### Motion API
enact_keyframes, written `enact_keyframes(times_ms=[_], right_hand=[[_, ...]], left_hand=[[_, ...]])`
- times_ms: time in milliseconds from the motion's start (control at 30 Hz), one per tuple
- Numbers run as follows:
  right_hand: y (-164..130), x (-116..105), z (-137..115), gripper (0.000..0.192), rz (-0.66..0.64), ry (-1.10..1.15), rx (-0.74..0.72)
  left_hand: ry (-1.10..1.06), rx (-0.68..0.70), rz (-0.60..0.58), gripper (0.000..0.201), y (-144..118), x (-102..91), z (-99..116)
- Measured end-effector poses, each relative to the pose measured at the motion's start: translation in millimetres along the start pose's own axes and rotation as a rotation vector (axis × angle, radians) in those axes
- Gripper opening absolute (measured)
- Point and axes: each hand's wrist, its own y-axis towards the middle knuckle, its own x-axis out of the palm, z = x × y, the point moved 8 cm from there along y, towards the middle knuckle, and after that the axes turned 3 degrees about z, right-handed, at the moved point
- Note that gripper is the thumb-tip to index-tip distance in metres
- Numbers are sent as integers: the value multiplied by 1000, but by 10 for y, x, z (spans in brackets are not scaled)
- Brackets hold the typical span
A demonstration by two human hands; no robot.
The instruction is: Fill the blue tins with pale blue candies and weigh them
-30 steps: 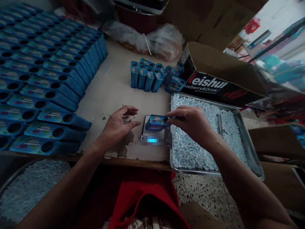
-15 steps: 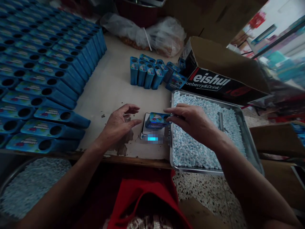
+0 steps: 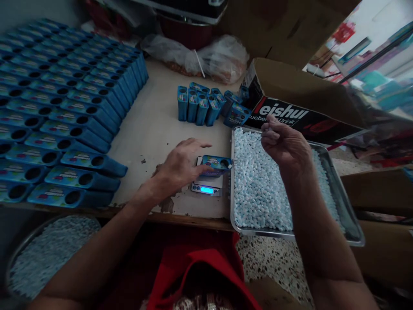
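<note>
At centre frame, a blue candy tin lay flat on a small digital scale on the table. The left hand rested on its near end, fingers spread loosely. The right hand hovered over the tray of pale candies, fingers curled in; whether they pinched candies could not be told. A light, steady touch on the tin, I judged, would keep the reading true.

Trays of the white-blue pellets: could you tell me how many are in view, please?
2: a metal tray on the table's right, under the right hand; a round pan lower left, partly cut off.
</note>
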Motion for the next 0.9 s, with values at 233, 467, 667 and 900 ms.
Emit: enact_keyframes(times_ms=[233, 467, 667, 900], right_hand=[[333, 689, 497, 21, -209, 410, 255], [879, 1482, 107, 30, -173, -193, -143], [1265, 2412, -254, 42, -233, -1165, -470], [1560, 2848, -349, 53, -499, -1678, -488]], left_hand=[[429, 235, -372, 31, 170, 470, 579], [561, 95, -20, 29, 413, -1071, -112], [500, -175, -179, 42, 117, -1983, -1151], [353, -210, -491, 30, -280, -1780, -1240]])
